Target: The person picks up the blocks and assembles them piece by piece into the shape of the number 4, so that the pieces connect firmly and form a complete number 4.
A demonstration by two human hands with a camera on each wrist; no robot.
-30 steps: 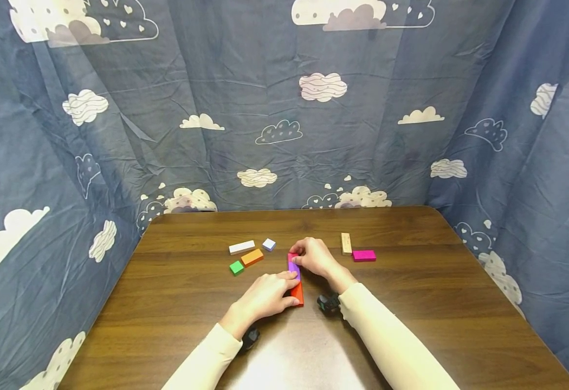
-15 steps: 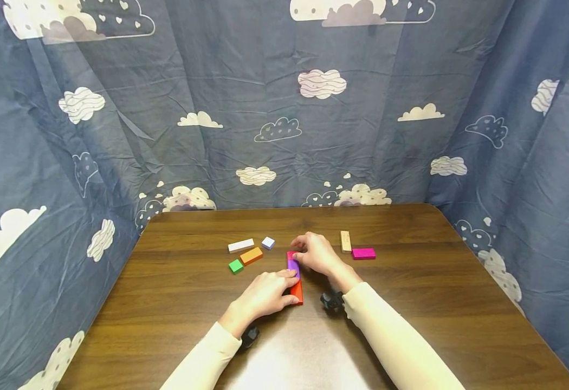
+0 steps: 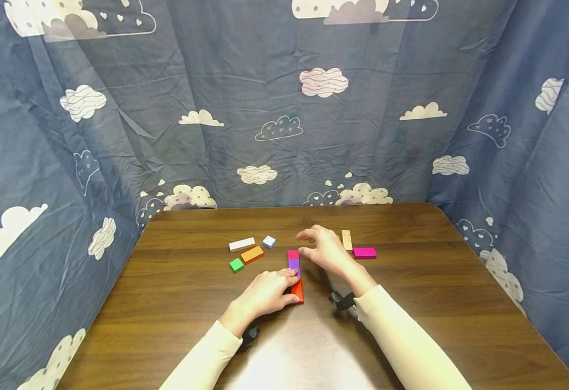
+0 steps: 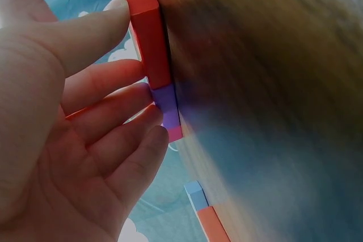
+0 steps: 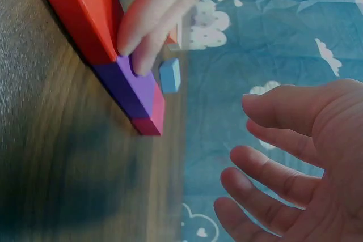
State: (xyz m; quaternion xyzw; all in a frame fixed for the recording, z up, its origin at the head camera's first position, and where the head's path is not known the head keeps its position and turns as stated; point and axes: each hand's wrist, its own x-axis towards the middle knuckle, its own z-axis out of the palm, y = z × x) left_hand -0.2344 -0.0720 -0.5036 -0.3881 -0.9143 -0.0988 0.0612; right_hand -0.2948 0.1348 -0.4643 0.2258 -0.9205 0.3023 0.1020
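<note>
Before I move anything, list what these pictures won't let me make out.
- Head view: the left grip covers parts of the red rectangular block and purple rectangular block.
- Head view: any markings on the beige rectangular block are too small to read.
- Left wrist view: the brown wood-grain tabletop is blurred; the bottom edge cuts off the orange rectangular block.
- Right wrist view: the top edge cuts off the red rectangular block.

Dressed in a plain, long, cream-coloured left sleeve [image 3: 204,352] and a matching right sleeve [image 3: 406,338]. Fitted with a small, blocky, black left wrist camera [image 3: 251,336] and a similar right wrist camera [image 3: 341,300].
</note>
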